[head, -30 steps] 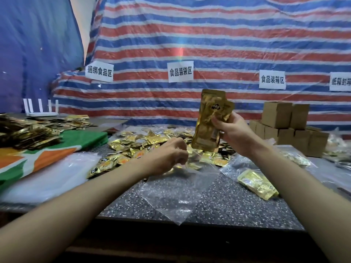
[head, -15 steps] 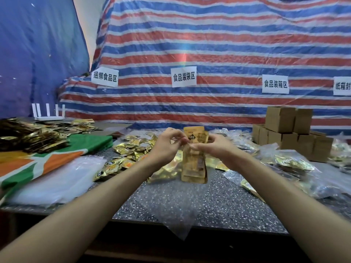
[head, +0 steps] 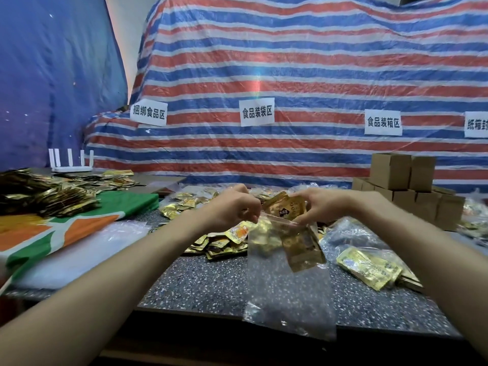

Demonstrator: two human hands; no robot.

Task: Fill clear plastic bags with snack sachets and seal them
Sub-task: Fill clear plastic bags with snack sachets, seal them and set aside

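A clear plastic bag (head: 287,286) hangs over the speckled table (head: 211,281), its mouth held up between my hands. My left hand (head: 233,207) pinches the left end of the bag's rim. My right hand (head: 320,204) grips a stack of gold snack sachets (head: 298,233) that is partly inside the bag, its top end sticking out above the rim. A loose heap of gold sachets (head: 219,241) lies on the table just behind and left of the bag.
A filled clear bag of sachets (head: 369,268) lies at the right. Brown cardboard boxes (head: 412,186) are stacked at the back right. A green and orange cloth (head: 66,228) with a sachet pile (head: 50,194) covers the left, with clear bags (head: 87,249) beside it.
The sachet stack has gone from held high in my right hand down into the bag's mouth. My left hand rose from the table and took the bag's rim.
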